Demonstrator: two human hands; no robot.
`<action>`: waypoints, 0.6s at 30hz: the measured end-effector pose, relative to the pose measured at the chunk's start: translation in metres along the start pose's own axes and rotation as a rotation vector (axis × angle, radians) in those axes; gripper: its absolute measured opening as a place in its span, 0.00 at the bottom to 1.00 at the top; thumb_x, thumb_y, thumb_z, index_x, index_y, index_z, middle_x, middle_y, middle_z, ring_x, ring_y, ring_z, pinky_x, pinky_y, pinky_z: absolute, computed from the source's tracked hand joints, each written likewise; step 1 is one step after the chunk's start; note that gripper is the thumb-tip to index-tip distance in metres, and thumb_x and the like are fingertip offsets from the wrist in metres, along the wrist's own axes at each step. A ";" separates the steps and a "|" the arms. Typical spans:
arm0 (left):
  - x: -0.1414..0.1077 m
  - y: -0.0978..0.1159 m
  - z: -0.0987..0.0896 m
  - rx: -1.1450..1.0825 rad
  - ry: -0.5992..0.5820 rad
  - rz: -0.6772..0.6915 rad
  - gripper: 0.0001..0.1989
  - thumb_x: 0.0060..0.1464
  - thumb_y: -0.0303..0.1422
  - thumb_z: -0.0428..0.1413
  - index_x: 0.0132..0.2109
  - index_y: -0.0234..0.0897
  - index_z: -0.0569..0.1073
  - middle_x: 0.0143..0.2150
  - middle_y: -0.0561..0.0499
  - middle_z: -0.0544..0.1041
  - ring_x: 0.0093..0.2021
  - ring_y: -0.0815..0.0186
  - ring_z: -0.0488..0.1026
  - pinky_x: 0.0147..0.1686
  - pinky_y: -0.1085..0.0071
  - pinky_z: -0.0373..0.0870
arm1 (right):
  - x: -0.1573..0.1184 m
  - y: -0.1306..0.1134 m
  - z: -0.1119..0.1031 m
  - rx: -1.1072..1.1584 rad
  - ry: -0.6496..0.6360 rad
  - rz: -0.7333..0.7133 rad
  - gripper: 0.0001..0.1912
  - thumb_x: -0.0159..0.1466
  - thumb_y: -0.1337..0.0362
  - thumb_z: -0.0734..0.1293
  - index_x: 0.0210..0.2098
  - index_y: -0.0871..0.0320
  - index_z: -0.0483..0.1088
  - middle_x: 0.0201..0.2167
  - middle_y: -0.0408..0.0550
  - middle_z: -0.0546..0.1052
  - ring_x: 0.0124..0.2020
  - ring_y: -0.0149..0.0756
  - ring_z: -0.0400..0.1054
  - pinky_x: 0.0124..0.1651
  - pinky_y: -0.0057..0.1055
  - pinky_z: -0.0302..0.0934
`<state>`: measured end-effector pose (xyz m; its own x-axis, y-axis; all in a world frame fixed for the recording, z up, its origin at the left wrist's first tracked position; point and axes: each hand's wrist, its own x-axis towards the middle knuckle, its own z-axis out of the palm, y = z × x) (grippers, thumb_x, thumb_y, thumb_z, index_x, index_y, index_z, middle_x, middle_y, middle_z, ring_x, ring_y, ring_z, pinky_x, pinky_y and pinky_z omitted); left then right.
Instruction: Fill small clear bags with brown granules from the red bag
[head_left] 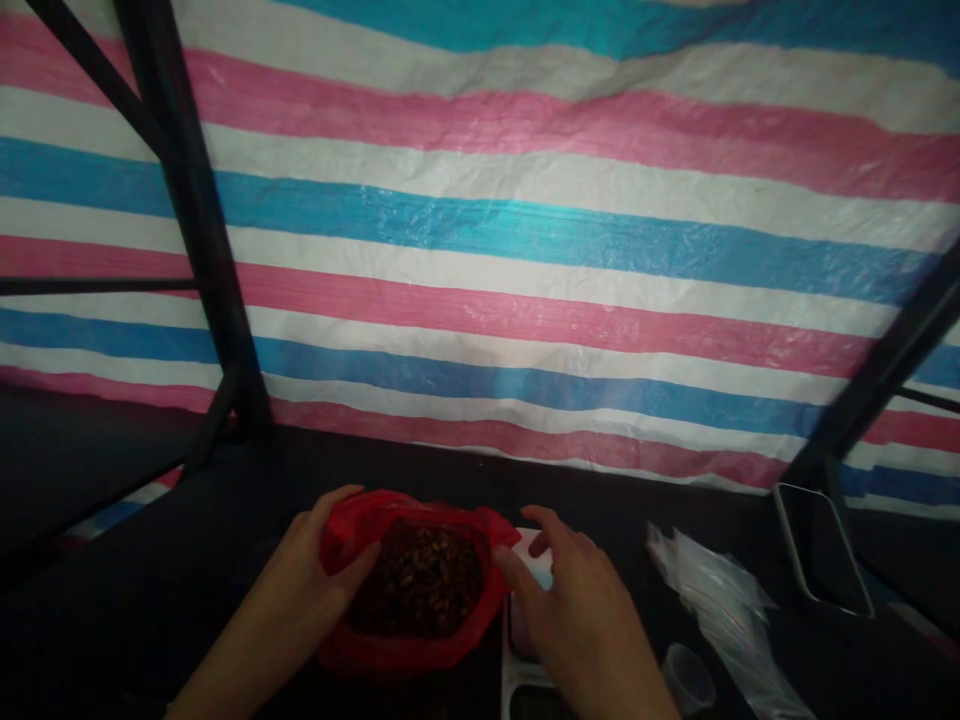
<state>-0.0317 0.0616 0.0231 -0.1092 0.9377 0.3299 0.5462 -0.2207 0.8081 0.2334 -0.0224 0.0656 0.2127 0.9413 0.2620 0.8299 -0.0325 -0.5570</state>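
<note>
A red plastic bag (397, 650) lies open on the dark table, full of small dark brown pieces (420, 585) that I cannot identify. My left hand (307, 570) grips the bag's left rim, with the thumb curled over its edge. My right hand (577, 620) hovers at the bag's right side with its fingers apart, holding nothing. Under that hand sits a white compartmented tray (521, 680), mostly hidden by the palm. Its contents are hard to make out.
To the right lie a stack of clear plastic bags (712, 600), a small clear cup (688, 680) and a dark smartphone (821, 550). Black metal frame bars (202, 230) rise on both sides in front of a pink, white and blue striped tarpaulin (525, 230).
</note>
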 end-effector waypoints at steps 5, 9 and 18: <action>-0.003 0.005 0.000 -0.166 -0.111 -0.030 0.23 0.53 0.45 0.62 0.53 0.43 0.75 0.52 0.43 0.85 0.55 0.46 0.82 0.61 0.48 0.74 | 0.005 -0.025 0.029 0.145 -0.075 -0.022 0.17 0.68 0.69 0.65 0.55 0.54 0.76 0.41 0.50 0.85 0.44 0.46 0.81 0.43 0.34 0.70; -0.003 0.023 -0.003 -0.405 0.033 -0.086 0.21 0.50 0.44 0.64 0.51 0.43 0.76 0.50 0.47 0.85 0.51 0.50 0.83 0.55 0.54 0.80 | 0.015 -0.031 0.016 0.488 0.086 -0.082 0.12 0.72 0.63 0.61 0.46 0.54 0.77 0.42 0.50 0.85 0.44 0.42 0.80 0.42 0.32 0.71; -0.010 0.016 -0.004 -0.138 0.154 0.105 0.28 0.58 0.38 0.58 0.64 0.44 0.68 0.61 0.42 0.72 0.61 0.49 0.75 0.62 0.47 0.74 | 0.013 -0.041 0.009 0.381 0.118 -0.313 0.19 0.70 0.72 0.58 0.42 0.53 0.80 0.45 0.49 0.81 0.44 0.36 0.79 0.46 0.28 0.70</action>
<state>-0.0249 0.0478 0.0347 -0.1885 0.8579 0.4780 0.4439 -0.3597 0.8207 0.1980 -0.0058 0.0849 0.0590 0.8412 0.5376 0.6205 0.3909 -0.6798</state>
